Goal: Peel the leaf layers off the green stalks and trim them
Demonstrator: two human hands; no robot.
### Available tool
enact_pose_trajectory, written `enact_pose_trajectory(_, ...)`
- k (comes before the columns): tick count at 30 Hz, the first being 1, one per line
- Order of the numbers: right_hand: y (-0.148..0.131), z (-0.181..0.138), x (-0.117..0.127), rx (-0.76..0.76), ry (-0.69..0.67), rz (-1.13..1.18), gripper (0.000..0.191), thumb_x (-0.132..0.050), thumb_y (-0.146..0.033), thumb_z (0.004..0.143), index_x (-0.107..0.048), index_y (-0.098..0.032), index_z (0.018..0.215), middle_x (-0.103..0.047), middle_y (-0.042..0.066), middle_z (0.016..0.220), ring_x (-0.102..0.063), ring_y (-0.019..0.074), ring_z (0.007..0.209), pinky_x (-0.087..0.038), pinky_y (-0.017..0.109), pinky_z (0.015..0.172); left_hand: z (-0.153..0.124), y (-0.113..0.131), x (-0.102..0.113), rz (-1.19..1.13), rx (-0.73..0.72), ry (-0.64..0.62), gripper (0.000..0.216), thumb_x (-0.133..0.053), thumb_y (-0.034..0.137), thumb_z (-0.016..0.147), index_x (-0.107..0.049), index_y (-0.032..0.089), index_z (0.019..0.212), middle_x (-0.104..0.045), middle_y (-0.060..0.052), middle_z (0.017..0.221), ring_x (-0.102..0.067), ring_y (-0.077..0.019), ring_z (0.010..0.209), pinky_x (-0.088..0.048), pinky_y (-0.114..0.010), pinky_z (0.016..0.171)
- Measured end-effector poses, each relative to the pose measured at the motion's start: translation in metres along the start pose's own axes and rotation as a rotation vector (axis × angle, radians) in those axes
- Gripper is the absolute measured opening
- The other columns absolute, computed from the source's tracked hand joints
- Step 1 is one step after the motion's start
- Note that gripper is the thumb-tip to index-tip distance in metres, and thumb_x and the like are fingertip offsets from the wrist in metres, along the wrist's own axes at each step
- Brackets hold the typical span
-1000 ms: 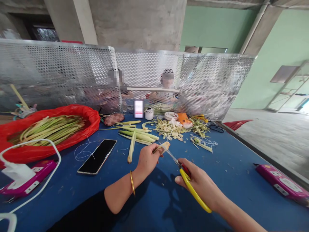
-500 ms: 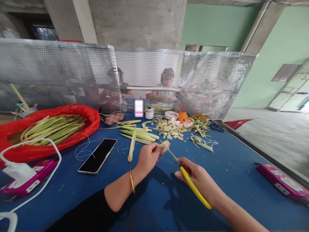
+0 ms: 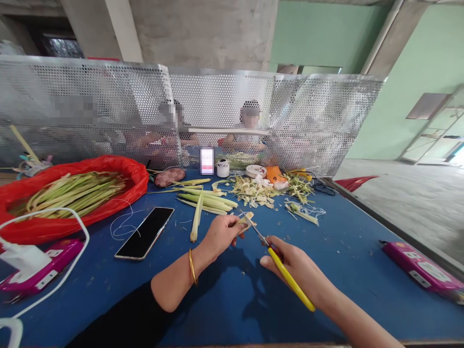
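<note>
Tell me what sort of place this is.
Likely a workshop in a bare-looking building: there is a concrete wall, a perforated metal screen along the far side of the blue table, and a heap of plant scraps on the tabletop.

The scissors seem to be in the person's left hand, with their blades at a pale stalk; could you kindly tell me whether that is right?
Not quite: the head view shows the scissors in the right hand, not the left hand. Their blades are indeed at the pale stalk.
</note>
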State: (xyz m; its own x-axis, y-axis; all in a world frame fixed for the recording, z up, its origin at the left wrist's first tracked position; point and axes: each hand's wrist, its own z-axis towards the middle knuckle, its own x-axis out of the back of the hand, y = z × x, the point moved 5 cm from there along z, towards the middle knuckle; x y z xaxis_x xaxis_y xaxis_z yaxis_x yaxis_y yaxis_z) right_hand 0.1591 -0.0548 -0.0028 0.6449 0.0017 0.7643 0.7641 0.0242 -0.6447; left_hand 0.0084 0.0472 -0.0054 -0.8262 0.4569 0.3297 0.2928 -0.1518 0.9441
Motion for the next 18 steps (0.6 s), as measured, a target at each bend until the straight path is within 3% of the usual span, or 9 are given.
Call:
enact_pose_trajectory(4, 0.005, 0.005, -0.005, -0.017, 0.024, 0.019, 0.031, -0.052, -0.051, 0.085, -0.057, -0.022, 0.078, -0.046, -0.005, 0.055, -0.036, 0.0122, 0.052, -0.025, 0.024, 0.047, 0.001, -0.003, 0.000, 0.056, -0.011, 0.017, 0.036, -0.056, 0.050, 0.077, -0.058, 0.018, 0.062, -0.062, 0.001, 0.058, -0.045, -0.0091, 0.043, -0.034, -0.023, 0.047)
enact_pose_trajectory(8, 0.012, 0.008, -0.001, -0.024, 0.072, -0.022, 0.035, -0.048, -0.055, 0.086, -0.061, -0.023, 0.089, -0.058, -0.003, 0.060, -0.048, 0.0147, 0.054, -0.030, 0.024, 0.049, 0.003, -0.004, 0.000, 0.014, -0.002, 0.030, 0.032, -0.058, 0.047, 0.077, -0.059, 0.017, 0.066, -0.064, 0.001, 0.063, -0.046, -0.0084, 0.043, -0.036, -0.023, 0.048)
enact_pose_trajectory(13, 0.039, 0.014, 0.028, -0.196, 0.222, -0.444, 0.042, -0.041, -0.051, 0.090, -0.055, -0.023, 0.117, -0.073, 0.010, 0.091, -0.067, 0.0286, 0.075, -0.037, 0.030, 0.054, 0.002, -0.001, 0.006, -0.175, 0.107, 0.041, 0.023, -0.064, 0.032, 0.071, -0.061, 0.016, 0.088, -0.067, -0.001, 0.073, -0.049, -0.0078, 0.047, -0.032, -0.020, 0.043)
enact_pose_trajectory(16, 0.063, 0.021, 0.041, -0.270, 0.178, -0.647, 0.039, -0.044, -0.044, 0.088, -0.057, -0.018, 0.114, -0.073, 0.014, 0.088, -0.068, 0.0325, 0.075, -0.038, 0.032, 0.053, 0.002, 0.004, 0.010, -0.342, 0.130, 0.065, 0.019, -0.067, 0.024, 0.065, -0.063, 0.016, 0.082, -0.066, -0.002, 0.076, -0.053, -0.0082, 0.053, -0.035, -0.019, 0.045)
enact_pose_trajectory(18, 0.069, 0.026, 0.046, -0.217, 0.131, -0.735, 0.030, -0.045, -0.035, 0.087, -0.061, -0.018, 0.106, -0.071, 0.014, 0.086, -0.068, 0.0323, 0.076, -0.041, 0.034, 0.056, 0.001, 0.007, 0.015, -0.505, 0.140, 0.144, 0.017, -0.067, 0.022, 0.062, -0.064, 0.016, 0.078, -0.064, -0.002, 0.074, -0.055, -0.0093, 0.059, -0.039, -0.020, 0.049)
